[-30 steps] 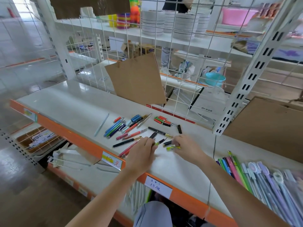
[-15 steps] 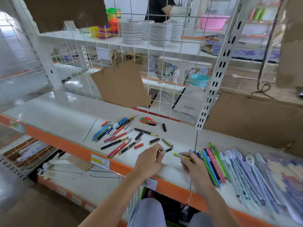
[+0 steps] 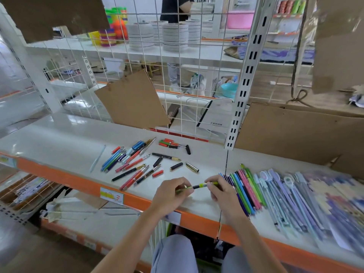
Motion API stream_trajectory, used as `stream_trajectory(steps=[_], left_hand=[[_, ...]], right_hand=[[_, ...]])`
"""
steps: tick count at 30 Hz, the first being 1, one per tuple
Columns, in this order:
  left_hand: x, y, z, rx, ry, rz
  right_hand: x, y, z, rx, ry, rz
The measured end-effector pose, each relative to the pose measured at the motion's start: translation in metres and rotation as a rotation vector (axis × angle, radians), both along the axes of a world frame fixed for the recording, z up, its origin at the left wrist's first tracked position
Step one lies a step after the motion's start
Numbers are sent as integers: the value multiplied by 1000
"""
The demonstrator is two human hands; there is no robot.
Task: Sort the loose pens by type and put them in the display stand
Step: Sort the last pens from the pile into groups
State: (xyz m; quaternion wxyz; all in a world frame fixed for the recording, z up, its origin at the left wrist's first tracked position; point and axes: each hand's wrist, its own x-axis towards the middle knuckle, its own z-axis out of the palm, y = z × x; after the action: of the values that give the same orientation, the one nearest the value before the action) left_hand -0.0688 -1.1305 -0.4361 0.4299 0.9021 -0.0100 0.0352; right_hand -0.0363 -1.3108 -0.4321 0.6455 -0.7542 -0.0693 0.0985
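A shop aisle, by the look of it: a white shelf (image 3: pixel 65 138) with an orange front edge (image 3: pixel 84 183) runs across, backed by a white wire grid (image 3: pixel 177 79) and a slotted upright (image 3: pixel 239 95). Brown cardboard sheets (image 3: pixel 132 101) lean against the grid, and another large piece stands at the right. Beyond the mesh, on a farther shelf, sit stacks of grey-white bowls (image 3: pixel 174 37), bright plastic cups (image 3: pixel 110 30), and a pink tub (image 3: pixel 240 19); a person in dark clothes stands back there.

The loose pens (image 3: pixel 130 164) lie scattered flat on the shelf, blue, red, black and a few gold-tipped, with several separate caps near them (a small cluster of red and green bits sits farther back). To the right, past the seam in the shelf, a sorted row of coloured pens (image 3: pixel 248 188) lies side by side, then a blurred spread of pale blue and lilac ones (image 3: pixel 291 196).

Just above the shelf's front edge, the left hand (image 3: pixel 171 196) and the right hand (image 3: pixel 222 194) each pinch an end of one green-and-black pen (image 3: pixel 199 185), both in a closed fingertip grip on it.

A price tag (image 3: pixel 111 195) on the orange edge carries handwriting I cannot read; another white tag (image 3: pixel 174 218) sits below the left wrist.
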Motion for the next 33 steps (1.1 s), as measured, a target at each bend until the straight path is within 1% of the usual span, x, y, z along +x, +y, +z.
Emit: stream_trajectory(steps=[4,6,9,14,18,22,24,25,26,28,31,33], left_hand=[[2,-2,-2,13,-9,-24],[2,-2,-2,42,-18,-24],[2,0,-3,68,-37,-31],[2,5,-7,61,-88,13],[2,8,-9,60,-139,65],[3,3,-5,-9,-157,112],[3,1,-3,-27,-172,140],[3,2,-3,-20,-179,146],[3,2,-3,-8,-181,143],[2,2,-5,56,-163,121],[0,-1,-5,231,-135,81],[0,-2,-6,285,-135,73]], right_hand=[[0,1,0,-40,-36,58],[0,2,0,-102,-58,88],[3,3,4,-135,-15,124],[7,18,12,-35,170,102],[13,33,21,20,295,23],[11,46,24,249,382,-94],[5,54,27,320,376,-68],[4,58,27,292,350,-44],[3,60,28,207,302,-22],[6,61,32,-34,164,4],[22,49,40,-233,3,-68],[34,34,42,-401,-75,-71]])
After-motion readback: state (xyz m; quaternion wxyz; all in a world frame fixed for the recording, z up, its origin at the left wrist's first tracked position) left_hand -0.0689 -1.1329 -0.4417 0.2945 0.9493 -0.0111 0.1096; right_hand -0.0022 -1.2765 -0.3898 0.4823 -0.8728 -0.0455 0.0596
